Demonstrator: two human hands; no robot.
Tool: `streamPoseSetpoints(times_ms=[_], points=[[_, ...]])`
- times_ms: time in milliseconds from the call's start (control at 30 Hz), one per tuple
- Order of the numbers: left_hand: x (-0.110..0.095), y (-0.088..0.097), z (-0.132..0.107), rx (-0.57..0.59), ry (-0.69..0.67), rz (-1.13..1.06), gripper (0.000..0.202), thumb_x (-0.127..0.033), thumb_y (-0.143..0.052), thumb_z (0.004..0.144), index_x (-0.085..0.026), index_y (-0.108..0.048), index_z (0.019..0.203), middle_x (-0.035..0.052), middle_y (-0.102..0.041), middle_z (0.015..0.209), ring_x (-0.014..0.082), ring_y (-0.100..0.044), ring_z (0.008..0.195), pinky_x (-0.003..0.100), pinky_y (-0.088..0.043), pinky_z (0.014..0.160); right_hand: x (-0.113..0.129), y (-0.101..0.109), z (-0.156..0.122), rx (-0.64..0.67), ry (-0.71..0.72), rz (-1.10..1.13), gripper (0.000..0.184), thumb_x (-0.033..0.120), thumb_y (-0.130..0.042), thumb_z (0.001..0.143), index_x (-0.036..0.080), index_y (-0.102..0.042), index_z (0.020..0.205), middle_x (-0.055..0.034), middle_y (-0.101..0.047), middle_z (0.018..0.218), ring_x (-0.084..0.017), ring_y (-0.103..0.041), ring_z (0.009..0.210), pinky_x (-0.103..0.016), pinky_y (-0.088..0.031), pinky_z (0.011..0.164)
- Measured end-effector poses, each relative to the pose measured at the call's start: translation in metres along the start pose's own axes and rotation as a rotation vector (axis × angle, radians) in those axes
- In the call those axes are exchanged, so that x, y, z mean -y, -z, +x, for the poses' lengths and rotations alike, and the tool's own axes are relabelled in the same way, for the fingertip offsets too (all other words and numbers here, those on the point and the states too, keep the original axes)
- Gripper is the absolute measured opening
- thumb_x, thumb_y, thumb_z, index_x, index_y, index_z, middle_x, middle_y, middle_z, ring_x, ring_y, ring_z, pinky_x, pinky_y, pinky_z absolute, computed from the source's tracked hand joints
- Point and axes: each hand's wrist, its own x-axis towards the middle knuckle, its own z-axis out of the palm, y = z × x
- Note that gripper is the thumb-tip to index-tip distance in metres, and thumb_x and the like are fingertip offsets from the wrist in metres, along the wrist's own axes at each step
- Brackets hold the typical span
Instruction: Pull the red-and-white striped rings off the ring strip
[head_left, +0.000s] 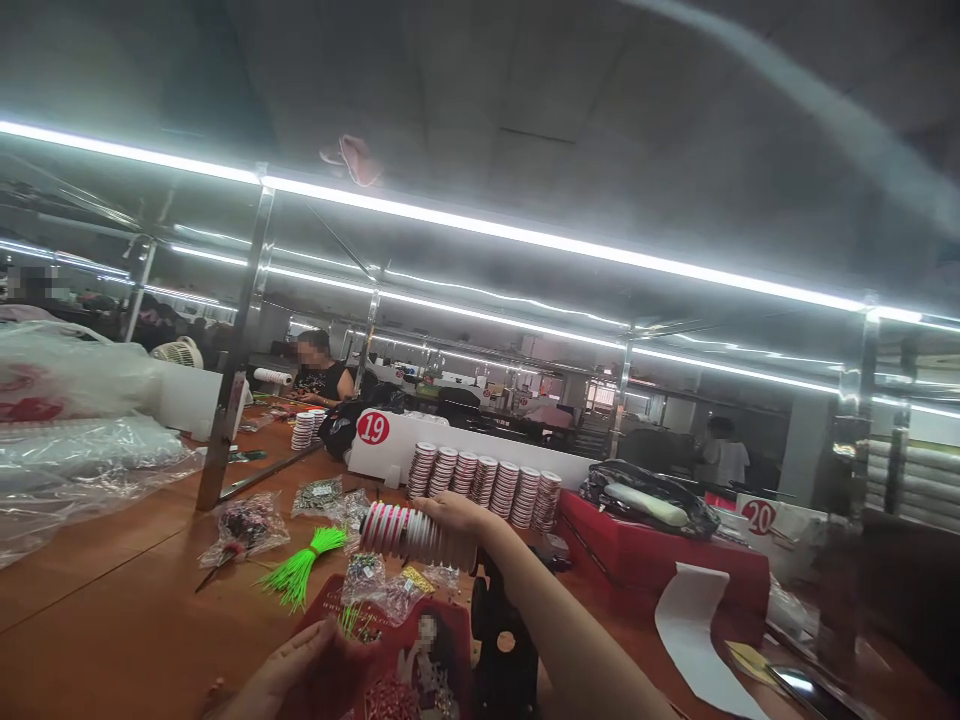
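From up here the head camera sits tilted high, so the lower edge cuts off much of the left hand [311,665]: I see it half curled and blurred, and I cannot tell whether it has hold of anything. The right hand [456,515] is closed firmly around one end of a stack of red-and-white ribbon spools [405,533], holding it on its side above the wooden bench [112,570]. Just beyond that hand, a row of similar spool stacks [480,478] stands upright before a white placard numbered 19 [373,428]. Left of the right hand lie a bright green bundle of thin strands [296,568] and several crinkled clear bags [319,497] of small items I cannot make out. Beneath the left hand is a red printed card [420,665], and under the right forearm a black object [504,640] is partly hidden, its shape unclear. Off to the right of the right hand sit a red box [660,548] and a curled white paper strip [697,640]. Far ahead, a co-worker [322,375] sits at the bench.
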Motion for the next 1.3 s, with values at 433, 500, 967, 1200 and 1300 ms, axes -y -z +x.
streamPoseSetpoints(times_ms=[433,500,967,1200,1300], points=[[-0.016,-0.023,0.013,-0.071,-0.076,-0.077,0.020,-0.025,-0.056,0.084,-0.014,-0.058,0.101,0.0039,-0.064,0.096,0.0162,-0.063,0.077,0.035,-0.054,0.066,0.002,0.007,0.004,-0.110,-0.002,-0.168,0.032,0.039,-0.043,0.094,0.015,-0.063,0.086,-0.0052,-0.065,0.091,-0.020,-0.059,0.092,-0.039,-0.044,0.084],[-0.014,-0.023,0.012,-0.067,-0.081,-0.094,0.020,-0.025,-0.056,0.084,-0.014,-0.057,0.102,0.0037,-0.064,0.095,0.0159,-0.063,0.076,0.034,-0.054,0.066,0.008,0.004,-0.013,-0.128,0.004,-0.184,0.039,0.040,-0.038,0.095,0.015,-0.064,0.083,-0.0073,-0.067,0.086,-0.023,-0.061,0.089,-0.039,-0.045,0.079],[-0.028,-0.043,0.028,-0.098,-0.147,-0.051,0.024,-0.005,-0.049,0.084,-0.009,-0.066,0.069,0.0113,-0.073,0.067,0.0172,-0.069,0.064,0.028,-0.055,0.067,-0.010,0.005,-0.001,0.118,0.008,0.101,0.054,0.049,-0.023,0.096,0.012,-0.062,0.091,-0.0083,-0.066,0.095,-0.019,-0.061,0.089,-0.034,-0.045,0.078],[-0.036,-0.050,0.033,-0.089,-0.162,0.006,0.019,-0.008,-0.055,0.080,-0.013,-0.067,0.066,0.0092,-0.073,0.064,0.0181,-0.069,0.063,0.028,-0.054,0.066,-0.014,0.008,0.005,0.166,-0.105,0.187,0.057,0.059,-0.032,0.090,0.010,-0.061,0.097,-0.0111,-0.062,0.105,-0.022,-0.059,0.096,-0.039,-0.045,0.084],[-0.036,-0.046,0.037,-0.075,-0.157,0.046,0.012,-0.011,-0.061,0.076,-0.013,-0.068,0.067,0.0085,-0.074,0.065,0.0184,-0.068,0.063,0.027,-0.053,0.065,-0.014,0.009,0.004,0.155,-0.104,0.181,0.054,0.057,-0.033,0.091,0.011,-0.062,0.095,-0.0105,-0.064,0.101,-0.021,-0.060,0.093,-0.039,-0.045,0.083]])
